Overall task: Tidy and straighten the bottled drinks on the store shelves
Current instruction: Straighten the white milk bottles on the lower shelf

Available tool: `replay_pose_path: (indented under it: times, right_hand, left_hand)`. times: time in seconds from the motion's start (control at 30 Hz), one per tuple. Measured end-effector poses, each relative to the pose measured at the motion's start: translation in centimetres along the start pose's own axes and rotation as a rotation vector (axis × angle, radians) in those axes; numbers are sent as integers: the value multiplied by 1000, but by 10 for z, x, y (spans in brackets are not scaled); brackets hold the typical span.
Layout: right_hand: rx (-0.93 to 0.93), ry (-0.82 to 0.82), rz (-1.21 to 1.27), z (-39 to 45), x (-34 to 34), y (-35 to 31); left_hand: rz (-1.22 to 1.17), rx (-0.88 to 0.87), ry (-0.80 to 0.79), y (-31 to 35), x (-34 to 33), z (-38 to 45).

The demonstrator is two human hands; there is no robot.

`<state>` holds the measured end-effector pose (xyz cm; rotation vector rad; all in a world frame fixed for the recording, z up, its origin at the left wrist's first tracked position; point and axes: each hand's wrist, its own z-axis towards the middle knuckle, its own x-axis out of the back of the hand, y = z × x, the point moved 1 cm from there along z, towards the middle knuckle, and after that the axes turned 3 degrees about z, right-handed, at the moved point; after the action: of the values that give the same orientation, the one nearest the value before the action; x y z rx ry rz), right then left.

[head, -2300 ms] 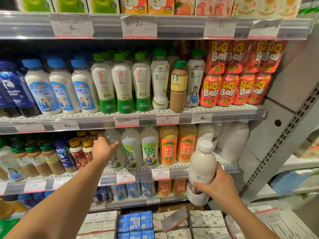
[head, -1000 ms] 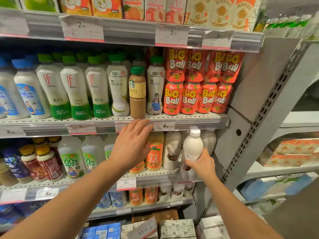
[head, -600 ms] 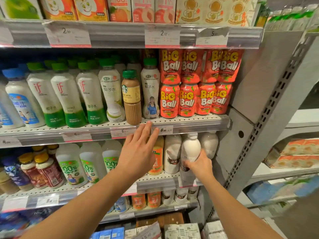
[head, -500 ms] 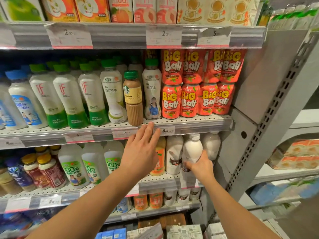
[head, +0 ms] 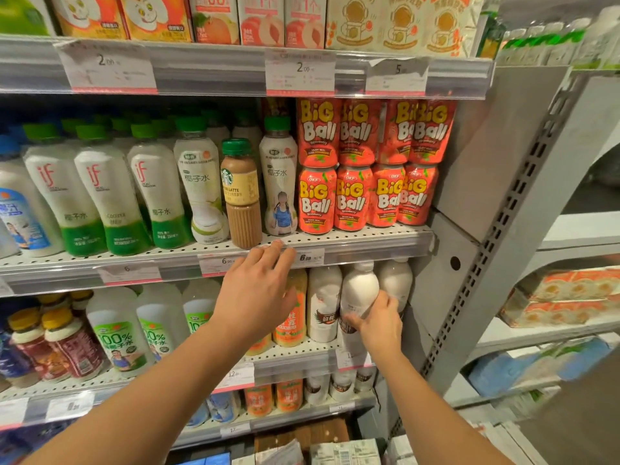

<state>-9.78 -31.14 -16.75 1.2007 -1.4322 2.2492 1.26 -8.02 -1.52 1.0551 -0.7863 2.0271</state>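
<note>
Bottles fill the shelves ahead of me, and the one I hold is a white bottle (head: 357, 293) at the right end of the lower shelf (head: 302, 355), standing at the front edge. My right hand (head: 380, 325) grips it low on the body, fingers curled round the label. Behind it to the right another white bottle (head: 396, 280) stands close, and just left is a coconut bottle (head: 323, 303); I see almost no gap on either side. Right of that row the grey upright (head: 496, 250) closes the shelf off.

My left hand (head: 258, 297) hangs open, fingers straight and loosely spread, in front of the orange bottle (head: 292, 317). Its fingertips (head: 278, 245) reach the front lip of the middle shelf (head: 362, 243), by the price tag (head: 310, 258); I cannot tell whether they touch it.

On that middle shelf a latte bottle (head: 240, 193) stands forward at the edge, out of line with the coconut-water bottles (head: 204, 182) on each side. Big Ball cans (head: 365, 196), stacked two high, pack the right end up to the upright. Open room is only in front of the shelves, where my arms are.
</note>
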Motion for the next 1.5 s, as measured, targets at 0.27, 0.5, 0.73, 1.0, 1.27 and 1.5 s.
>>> replay_pose_path:
  times: [0.27, 0.5, 0.73, 1.0, 1.27, 1.5]
  right_hand:
    - [10, 97, 91, -6, -2, 2]
    - [-115, 142, -14, -18, -13, 0]
    - [-86, 189, -166, -13, -15, 3]
    - [-20, 196, -166, -12, -23, 11]
    - [-94, 120, -153, -8, -26, 7]
    - [-177, 119, -223, -2, -20, -12]
  left_hand:
    - [-13, 8, 19, -1, -3, 1]
    - [24, 22, 32, 1, 2, 5]
    - [48, 59, 44, 6, 2, 9]
    - [75, 57, 47, 7, 0, 10]
    - [95, 50, 48, 8, -2, 10]
    - [105, 51, 32, 10, -3, 9]
